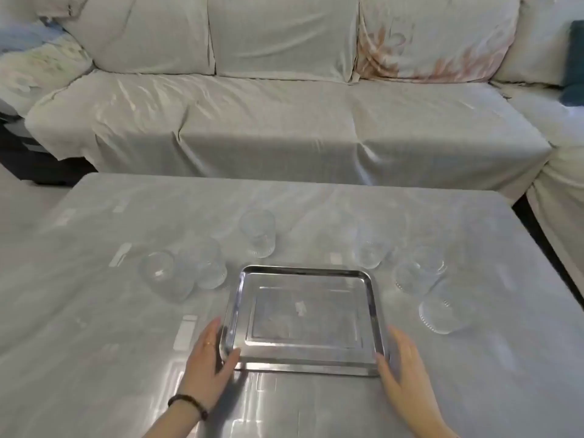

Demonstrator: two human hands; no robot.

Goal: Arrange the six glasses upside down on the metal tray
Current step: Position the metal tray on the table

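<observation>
Flanking a metal tray [303, 317] on a glossy grey table [474, 390], a person's left hand [210, 363] and right hand [403, 363] rest with fingers extended and loosely spread against its near corners, the left thumb touching the rim, neither hand closed around anything. Six clear glasses stand on the table beyond the hands, off the tray: two [167, 276] [205, 263] ahead and outward of the left hand, one [257, 232] beyond the tray's far left corner, and three [371, 248] [417, 273] [442, 308] ahead and outward of the right hand. A cloth-draped sofa [284, 105] fills the background beyond the table.
</observation>
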